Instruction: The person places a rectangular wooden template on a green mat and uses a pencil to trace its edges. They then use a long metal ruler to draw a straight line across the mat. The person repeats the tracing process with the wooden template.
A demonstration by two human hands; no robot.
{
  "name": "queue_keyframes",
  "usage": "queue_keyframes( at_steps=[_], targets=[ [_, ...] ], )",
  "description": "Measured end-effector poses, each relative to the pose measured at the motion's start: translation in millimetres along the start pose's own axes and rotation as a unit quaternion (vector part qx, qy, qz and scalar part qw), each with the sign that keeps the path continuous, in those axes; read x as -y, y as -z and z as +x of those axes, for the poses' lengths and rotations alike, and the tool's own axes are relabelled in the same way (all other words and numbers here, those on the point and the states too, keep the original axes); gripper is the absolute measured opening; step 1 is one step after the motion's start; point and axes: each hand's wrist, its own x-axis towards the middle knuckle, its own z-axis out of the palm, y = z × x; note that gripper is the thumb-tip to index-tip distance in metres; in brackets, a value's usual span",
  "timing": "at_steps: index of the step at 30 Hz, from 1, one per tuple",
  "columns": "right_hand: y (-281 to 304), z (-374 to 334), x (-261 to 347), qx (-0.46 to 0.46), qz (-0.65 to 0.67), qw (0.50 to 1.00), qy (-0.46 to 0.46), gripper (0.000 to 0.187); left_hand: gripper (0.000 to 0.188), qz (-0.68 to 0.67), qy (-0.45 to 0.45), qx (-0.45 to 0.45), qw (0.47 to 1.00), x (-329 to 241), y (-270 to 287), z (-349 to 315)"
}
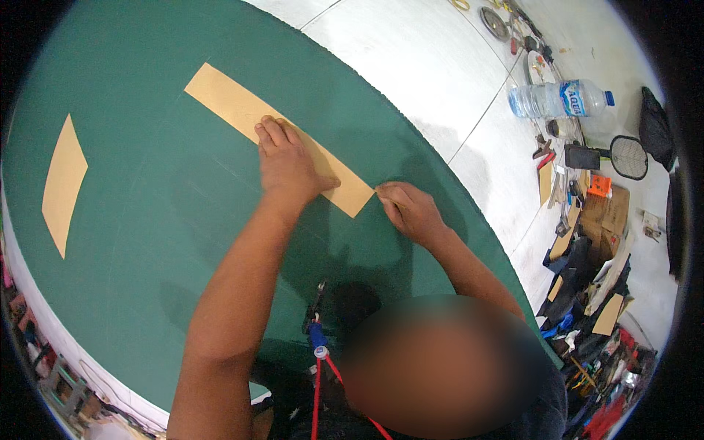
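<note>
Head view: a tan strip [231,101] slants across a green sheet [139,293]. The left hand's [290,165] grip is spread flat over its middle, clasping nothing. The right hand [412,209] curls at its right end (how tightly, around what, I cannot tell). Another tan piece [64,187] lies left.

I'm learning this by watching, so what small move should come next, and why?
Perhaps move the right hand along the edge of the tan strip from its corner: that hand is already there, and the left hand lies across the strip, seemingly steadying it on the green surface.
</note>
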Motion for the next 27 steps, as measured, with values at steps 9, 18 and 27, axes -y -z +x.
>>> queue_keyframes(
  at_steps=[9, 18, 27],
  targets=[
    [-1.5, -6.0, -0.8, -0.007, 0.038, 0.999, -0.037, 0.019, 0.142, -0.018, -0.007, -0.011, 1.000, 3.6, 0.4, -0.1],
    [-6.3, -8.0, 4.8, -0.157, 0.162, 0.971, -0.078, 0.019, 0.093, -0.032, -0.162, -0.125, 0.978, 116.2, 5.8, 14.8],
    [-11.5, -1.2, 11.9, -0.046, 0.226, 0.960, -0.159, 0.027, 0.077, 0.096, 0.078, -0.066, 0.990, 75.3, 8.0, 12.5]
  ],
)
